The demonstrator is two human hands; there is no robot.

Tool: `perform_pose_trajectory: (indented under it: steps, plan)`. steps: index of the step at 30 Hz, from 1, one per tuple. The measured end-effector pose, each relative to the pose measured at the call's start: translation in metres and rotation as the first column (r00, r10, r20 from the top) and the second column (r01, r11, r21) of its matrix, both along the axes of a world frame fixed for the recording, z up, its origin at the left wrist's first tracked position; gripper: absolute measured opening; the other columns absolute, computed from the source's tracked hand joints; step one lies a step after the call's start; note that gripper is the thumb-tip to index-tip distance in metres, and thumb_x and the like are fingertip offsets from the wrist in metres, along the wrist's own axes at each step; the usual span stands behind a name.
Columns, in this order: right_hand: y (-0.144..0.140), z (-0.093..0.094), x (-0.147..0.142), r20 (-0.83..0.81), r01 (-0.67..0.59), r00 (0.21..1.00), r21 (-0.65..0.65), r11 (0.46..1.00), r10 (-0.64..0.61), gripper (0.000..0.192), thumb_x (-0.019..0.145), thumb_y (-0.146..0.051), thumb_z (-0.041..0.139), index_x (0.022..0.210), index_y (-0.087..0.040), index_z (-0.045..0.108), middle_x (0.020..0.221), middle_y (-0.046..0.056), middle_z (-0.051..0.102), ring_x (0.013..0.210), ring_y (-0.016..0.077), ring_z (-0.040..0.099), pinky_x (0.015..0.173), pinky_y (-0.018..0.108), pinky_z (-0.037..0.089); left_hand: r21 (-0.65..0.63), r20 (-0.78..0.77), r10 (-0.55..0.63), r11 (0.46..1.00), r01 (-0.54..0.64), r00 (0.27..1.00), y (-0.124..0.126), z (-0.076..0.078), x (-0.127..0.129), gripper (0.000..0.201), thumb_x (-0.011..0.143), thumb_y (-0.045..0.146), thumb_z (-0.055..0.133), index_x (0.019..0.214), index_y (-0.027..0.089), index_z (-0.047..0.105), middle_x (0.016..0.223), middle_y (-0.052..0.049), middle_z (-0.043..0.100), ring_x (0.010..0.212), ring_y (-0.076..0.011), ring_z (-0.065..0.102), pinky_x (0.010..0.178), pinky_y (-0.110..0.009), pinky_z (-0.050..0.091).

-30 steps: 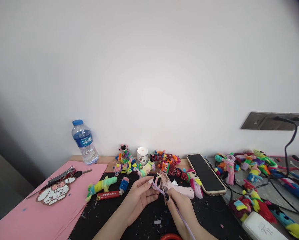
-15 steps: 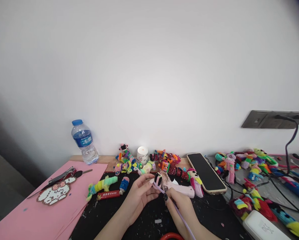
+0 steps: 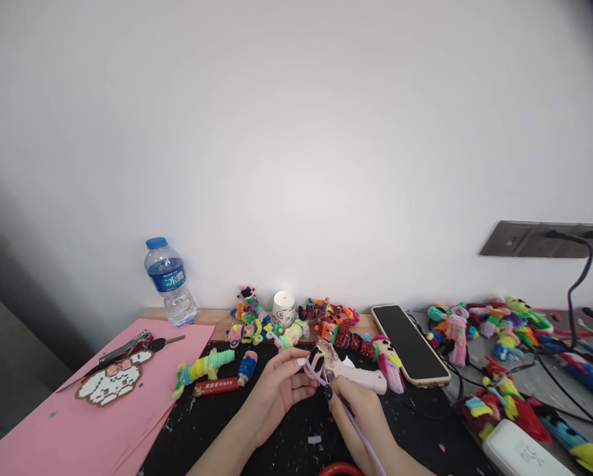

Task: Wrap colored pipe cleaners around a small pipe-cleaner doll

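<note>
My left hand pinches a small black fuzzy ball above the black mat. A lilac pipe cleaner runs from that ball back toward me, and my right hand grips it just below the ball. Both hands meet at the middle of the desk's near side. Directly behind them lies a pink glue gun.
Several pipe-cleaner figures line the wall, with more heaped at right. A phone, water bottle, white jar, pink sheet with a bead figure, white power bank and cables lie around.
The hands have stayed almost in place, with only slight finger shifts on the ball and pipe cleaner. The view moved a little.
</note>
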State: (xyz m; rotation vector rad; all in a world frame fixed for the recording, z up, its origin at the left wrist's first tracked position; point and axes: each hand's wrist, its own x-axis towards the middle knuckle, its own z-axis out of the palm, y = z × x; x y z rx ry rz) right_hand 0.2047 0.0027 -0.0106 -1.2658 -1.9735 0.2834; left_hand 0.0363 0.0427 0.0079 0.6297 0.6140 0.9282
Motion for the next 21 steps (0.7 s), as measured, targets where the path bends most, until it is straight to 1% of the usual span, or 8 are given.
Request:
perform_pose_trajectory:
  steps: [7, 11, 16, 21]
  plan:
    - [-0.0018, 0.0045, -0.0025, -0.029, 0.005, 1.000, 0.045, 0.999, -0.004, 0.022, 0.084, -0.017, 0.039, 0.064, -0.020, 0.043, 0.055, -0.002, 0.050, 0.050, 0.0118, 0.046, 0.048, 0.022, 0.032, 0.000, -0.024, -0.002, 1.000, 0.002, 1.000, 0.0012, 0.0014, 0.0014, 0.022, 0.068, 0.023, 0.070, 0.086, 0.015, 0.060, 0.077, -0.006, 0.068, 0.068, -0.0145, 0.062, 0.070, -0.028, 0.045]
    - [-0.0006, 0.0029, -0.0029, -0.017, -0.004, 1.000, 0.053, 0.999, 0.005, 0.022, 0.085, -0.017, 0.037, 0.064, -0.020, 0.042, 0.054, -0.002, 0.050, 0.049, 0.0117, 0.046, 0.048, 0.022, 0.032, -0.004, -0.028, -0.003, 1.000, 0.003, 1.000, 0.0015, 0.0014, 0.0015, 0.022, 0.068, 0.023, 0.070, 0.087, 0.015, 0.060, 0.077, -0.006, 0.068, 0.068, -0.0141, 0.062, 0.070, -0.028, 0.045]
    - [0.0001, -0.0003, -0.0030, -0.010, 0.002, 1.000, 0.043, 0.999, -0.001, 0.022, 0.085, -0.018, 0.037, 0.064, -0.020, 0.041, 0.054, -0.002, 0.050, 0.049, 0.0122, 0.047, 0.049, 0.022, 0.031, 0.009, -0.023, -0.015, 1.000, 0.015, 1.000, 0.0010, 0.0002, 0.0009, 0.021, 0.070, 0.021, 0.068, 0.089, 0.014, 0.059, 0.080, -0.006, 0.067, 0.069, -0.0140, 0.062, 0.071, -0.028, 0.045]
    - [-0.0018, 0.0023, -0.0034, 0.005, 0.001, 1.000, 0.024, 1.000, -0.001, 0.022, 0.086, -0.019, 0.036, 0.064, -0.020, 0.040, 0.055, -0.002, 0.050, 0.050, 0.0124, 0.047, 0.049, 0.022, 0.031, 0.009, -0.027, -0.025, 1.000, 0.025, 0.999, 0.0010, 0.0004, 0.0013, 0.021, 0.071, 0.019, 0.067, 0.090, 0.015, 0.058, 0.081, -0.005, 0.067, 0.070, -0.0131, 0.061, 0.070, -0.027, 0.045]
